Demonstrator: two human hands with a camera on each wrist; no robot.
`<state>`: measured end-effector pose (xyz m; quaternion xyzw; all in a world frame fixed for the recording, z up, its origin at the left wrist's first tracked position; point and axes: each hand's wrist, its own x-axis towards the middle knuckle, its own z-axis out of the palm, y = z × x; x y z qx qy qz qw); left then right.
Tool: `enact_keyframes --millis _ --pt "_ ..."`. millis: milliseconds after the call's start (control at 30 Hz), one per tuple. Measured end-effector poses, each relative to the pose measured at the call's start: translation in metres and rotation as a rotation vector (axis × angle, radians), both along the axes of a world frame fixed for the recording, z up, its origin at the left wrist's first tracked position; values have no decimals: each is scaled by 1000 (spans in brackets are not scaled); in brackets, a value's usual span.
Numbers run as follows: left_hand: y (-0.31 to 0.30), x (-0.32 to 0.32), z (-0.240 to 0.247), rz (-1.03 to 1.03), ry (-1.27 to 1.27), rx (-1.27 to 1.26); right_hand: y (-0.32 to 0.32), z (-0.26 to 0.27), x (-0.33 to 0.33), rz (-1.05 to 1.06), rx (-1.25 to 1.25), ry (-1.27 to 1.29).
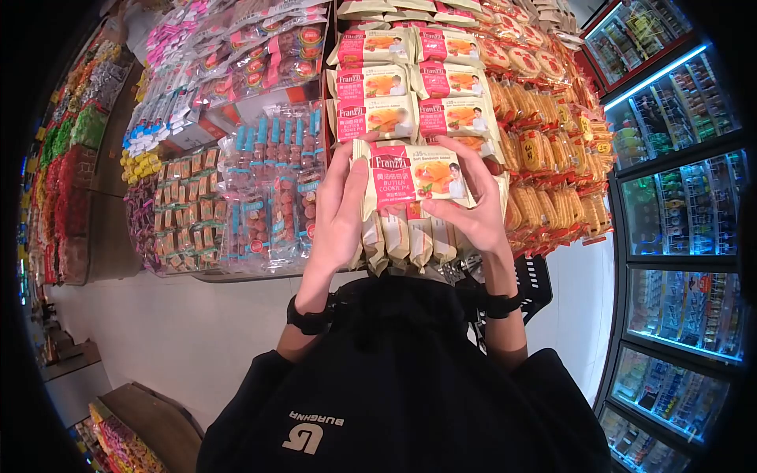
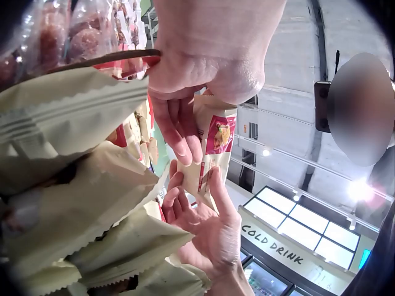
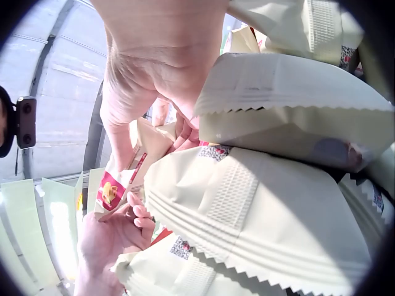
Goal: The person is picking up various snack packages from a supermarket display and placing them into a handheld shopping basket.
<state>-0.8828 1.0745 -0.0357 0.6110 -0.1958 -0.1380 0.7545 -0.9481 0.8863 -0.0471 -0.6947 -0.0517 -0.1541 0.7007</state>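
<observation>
Both hands hold one cream-and-pink cookie package by its two ends, front facing up, over the stacked packs. The left hand grips its left end and the right hand its right end, the thumb lying across the lower right corner. In the left wrist view the package stands between the left hand above and the right hand below. The right wrist view shows the right hand with fingers around the package, and the left hand opposite.
More cream packs lie in rows beyond and below the hands. Bagged round biscuits are at the right, blue-and-clear snack bags at the left. A black basket is near the right forearm. Lit drink fridges line the far right.
</observation>
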Motion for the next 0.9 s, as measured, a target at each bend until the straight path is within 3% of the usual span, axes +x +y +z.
enact_keyframes --millis 133,267,333,433,533,633,700,800,900 --pt "-5 2 -10 165 -215 40 -1 -3 -1 -29 -10 -23" --pt "-1 -7 13 84 -128 118 1 -2 -4 -110 175 91" --pt "6 -4 1 -65 -86 100 11 5 -4 -318 108 119" --pt "9 -5 -12 -32 -157 -44 21 16 -5 -515 102 186" --pt "6 -6 -15 20 -163 -107 16 2 -3 -507 -34 189" --pt "4 -7 -7 57 -184 60 13 -6 -4 -521 -153 231" --pt "3 -6 -5 79 -170 41 12 -7 -4 -510 -197 295" --pt "0 -6 -5 98 -166 12 17 7 -4 -452 -31 368" --pt "0 -7 -5 100 -137 22 15 5 -2 -449 -75 319"
